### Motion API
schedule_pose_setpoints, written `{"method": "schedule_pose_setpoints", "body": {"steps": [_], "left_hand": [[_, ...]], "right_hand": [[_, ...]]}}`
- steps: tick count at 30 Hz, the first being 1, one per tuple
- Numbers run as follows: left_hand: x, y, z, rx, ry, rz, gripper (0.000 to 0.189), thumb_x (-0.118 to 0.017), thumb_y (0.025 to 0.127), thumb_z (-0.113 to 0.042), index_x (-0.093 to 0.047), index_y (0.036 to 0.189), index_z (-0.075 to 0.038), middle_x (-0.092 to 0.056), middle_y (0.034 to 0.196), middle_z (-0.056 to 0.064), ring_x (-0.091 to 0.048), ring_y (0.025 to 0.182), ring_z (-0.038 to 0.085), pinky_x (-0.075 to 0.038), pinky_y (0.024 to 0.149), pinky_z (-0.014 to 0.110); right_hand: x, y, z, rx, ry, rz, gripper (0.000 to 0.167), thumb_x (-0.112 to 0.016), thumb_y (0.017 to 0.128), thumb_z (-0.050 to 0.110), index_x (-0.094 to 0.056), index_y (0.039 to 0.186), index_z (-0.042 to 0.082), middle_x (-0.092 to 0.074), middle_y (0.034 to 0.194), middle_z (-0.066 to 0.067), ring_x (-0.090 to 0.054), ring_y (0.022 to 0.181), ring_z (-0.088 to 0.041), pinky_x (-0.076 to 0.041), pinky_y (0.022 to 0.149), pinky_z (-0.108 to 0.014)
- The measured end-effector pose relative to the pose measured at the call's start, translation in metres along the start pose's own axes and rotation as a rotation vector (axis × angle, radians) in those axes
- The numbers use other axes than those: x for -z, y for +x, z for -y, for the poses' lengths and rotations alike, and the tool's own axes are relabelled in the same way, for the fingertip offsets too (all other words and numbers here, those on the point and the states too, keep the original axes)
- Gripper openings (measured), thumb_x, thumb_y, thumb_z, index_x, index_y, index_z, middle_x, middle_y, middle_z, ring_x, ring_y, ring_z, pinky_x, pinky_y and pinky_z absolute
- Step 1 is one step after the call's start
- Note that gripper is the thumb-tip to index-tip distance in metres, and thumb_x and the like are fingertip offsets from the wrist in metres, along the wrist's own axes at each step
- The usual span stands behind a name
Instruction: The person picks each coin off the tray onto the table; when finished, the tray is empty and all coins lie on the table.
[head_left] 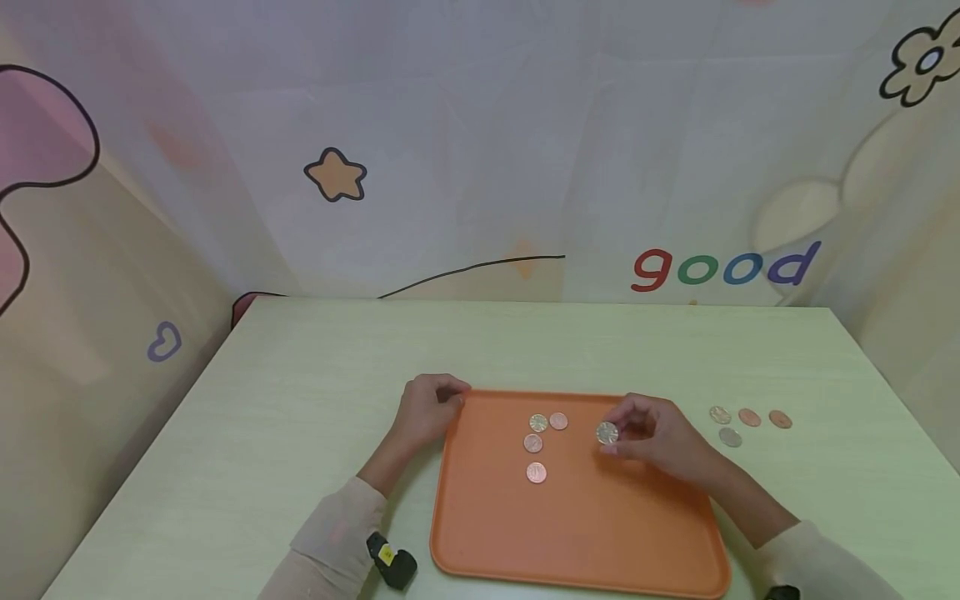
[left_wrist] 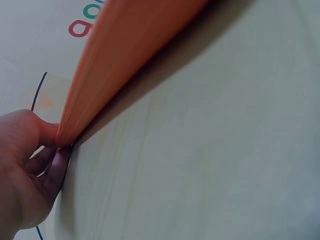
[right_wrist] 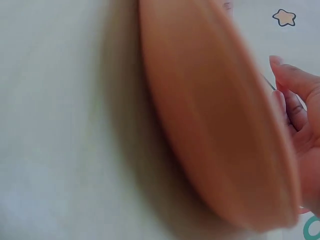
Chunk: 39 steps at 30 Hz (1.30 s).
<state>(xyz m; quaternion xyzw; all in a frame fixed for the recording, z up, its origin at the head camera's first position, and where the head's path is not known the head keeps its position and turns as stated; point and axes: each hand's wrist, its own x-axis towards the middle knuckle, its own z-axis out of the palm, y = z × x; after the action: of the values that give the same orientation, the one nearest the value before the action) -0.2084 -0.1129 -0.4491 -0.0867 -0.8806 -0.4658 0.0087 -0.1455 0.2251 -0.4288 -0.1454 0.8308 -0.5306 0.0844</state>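
Observation:
An orange tray (head_left: 600, 533) lies on the table, with several coins (head_left: 536, 472) on its left half, copper-coloured ones and a paler one. At the tray's far left corner my left hand (head_left: 431, 408) pinches the rim; in the left wrist view the thumb and fingers (left_wrist: 57, 167) meet around that corner. My right hand (head_left: 656, 433) is over the tray's right side and pinches a silvery coin (head_left: 607, 432) between thumb and fingers, its face turned toward the head camera. In the right wrist view the tray's side (right_wrist: 215, 115) partly covers the right hand (right_wrist: 300, 110), and the coin is hidden.
More coins (head_left: 749, 417), copper and pale, lie on the pale table (head_left: 315, 367) to the right of the tray, beyond the right forearm. A printed cloth backdrop (head_left: 480, 167) hangs behind the table. A small black device (head_left: 393, 562) is strapped at the left sleeve.

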Motion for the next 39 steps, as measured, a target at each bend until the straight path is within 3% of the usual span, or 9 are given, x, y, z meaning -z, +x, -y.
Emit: {"method": "schedule_pose_setpoints", "body": {"steps": [27,39], "left_hand": [[0.000,0.001,0.002,-0.009,0.002,0.004,0.018,-0.065,0.091,0.002,-0.080,0.098,-0.004,-0.079,0.101,0.012,-0.073,0.096,0.027,-0.059,0.087,0.042],[0.000,0.000,0.001,-0.012,-0.004,0.009,0.018,-0.065,0.090,0.002,-0.080,0.098,-0.005,-0.079,0.101,0.012,-0.072,0.095,0.027,-0.059,0.087,0.043]], "right_hand": [[0.015,-0.013,-0.010,0.023,0.070,-0.080,0.028,-0.081,0.083,0.003,-0.066,0.105,-0.007,-0.066,0.082,0.017,-0.060,0.074,-0.008,-0.053,0.065,-0.019],[0.023,-0.016,-0.017,0.037,0.113,-0.080,0.020,-0.078,0.085,0.001,-0.070,0.102,0.006,-0.071,0.085,0.017,-0.064,0.073,-0.005,-0.057,0.063,-0.022]]}}
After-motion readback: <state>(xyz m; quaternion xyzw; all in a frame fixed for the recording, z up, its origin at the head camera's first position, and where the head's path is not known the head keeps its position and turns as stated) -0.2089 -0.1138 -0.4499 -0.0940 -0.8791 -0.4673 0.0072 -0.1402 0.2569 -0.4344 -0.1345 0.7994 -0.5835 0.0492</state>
